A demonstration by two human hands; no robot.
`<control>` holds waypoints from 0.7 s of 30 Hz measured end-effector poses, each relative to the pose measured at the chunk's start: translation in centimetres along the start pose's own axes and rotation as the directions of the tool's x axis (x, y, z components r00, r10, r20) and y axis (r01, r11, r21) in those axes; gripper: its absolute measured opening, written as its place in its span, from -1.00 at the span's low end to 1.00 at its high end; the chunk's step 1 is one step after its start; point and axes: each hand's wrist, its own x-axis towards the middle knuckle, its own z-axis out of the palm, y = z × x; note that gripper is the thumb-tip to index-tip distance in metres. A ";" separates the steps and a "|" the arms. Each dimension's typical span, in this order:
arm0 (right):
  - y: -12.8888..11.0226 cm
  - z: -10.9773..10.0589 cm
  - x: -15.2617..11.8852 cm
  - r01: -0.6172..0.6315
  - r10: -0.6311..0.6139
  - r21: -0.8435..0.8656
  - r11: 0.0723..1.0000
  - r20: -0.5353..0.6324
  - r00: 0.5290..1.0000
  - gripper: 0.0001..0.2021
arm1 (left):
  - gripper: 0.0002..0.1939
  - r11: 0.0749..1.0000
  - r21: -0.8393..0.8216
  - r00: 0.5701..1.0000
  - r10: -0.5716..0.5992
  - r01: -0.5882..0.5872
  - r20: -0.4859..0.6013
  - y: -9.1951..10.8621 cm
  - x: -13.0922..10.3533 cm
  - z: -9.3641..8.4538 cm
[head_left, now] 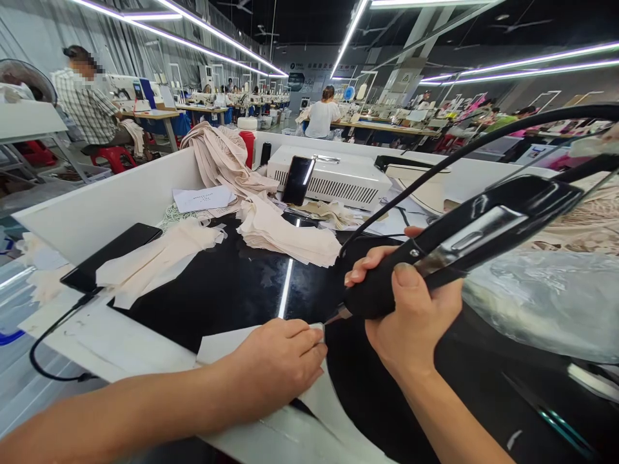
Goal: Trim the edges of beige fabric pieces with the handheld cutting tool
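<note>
My right hand [420, 316] is wrapped round a black corded hand tool [464, 238] with a silver metal lever on its side. The tool's narrow metal tip [337, 316] points down to the left, close to the fingertips of my left hand [285, 361]. Those fingers are curled and pressed together on the end of a thin white piece [227, 341], paper or fabric. It lies at the table's front edge, partly covered by my hand. Whether the tip touches the piece I cannot tell.
Pale pink fabric pieces [285, 235] and a flat stack [159, 258] lie on the black tabletop [232, 290]. Behind them stand a vented white box [333, 174] and a phone [298, 180]. A black tablet [111, 254] lies left, a clear plastic bag [546, 303] right. White boards border the table.
</note>
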 end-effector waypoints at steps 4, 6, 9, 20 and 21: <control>0.1 0.1 -0.2 0.002 -0.002 0.035 0.999 0.010 1.000 -0.43 | -0.71 1.000 0.014 1.000 0.002 -0.002 -0.004 0.1 0.0 0.0; 0.1 0.1 -0.3 0.008 -0.008 0.029 1.000 0.014 1.000 -0.44 | -0.67 1.000 0.015 1.000 -0.014 0.015 -0.024 0.2 -0.1 0.0; 0.1 0.0 -0.3 0.010 -0.010 0.001 1.000 0.013 1.000 -0.46 | -0.63 0.999 0.010 0.999 -0.035 0.035 -0.036 0.2 -0.1 0.1; 0.0 0.0 -0.3 0.002 -0.002 -0.001 1.000 0.014 1.000 -0.44 | -0.74 0.999 -0.034 0.999 -0.032 0.034 0.034 0.3 -0.2 0.5; 0.0 0.0 -0.3 -0.001 0.001 -0.002 1.000 0.016 1.000 -0.43 | -0.77 0.998 -0.044 0.998 -0.040 0.042 0.043 0.3 -0.2 0.5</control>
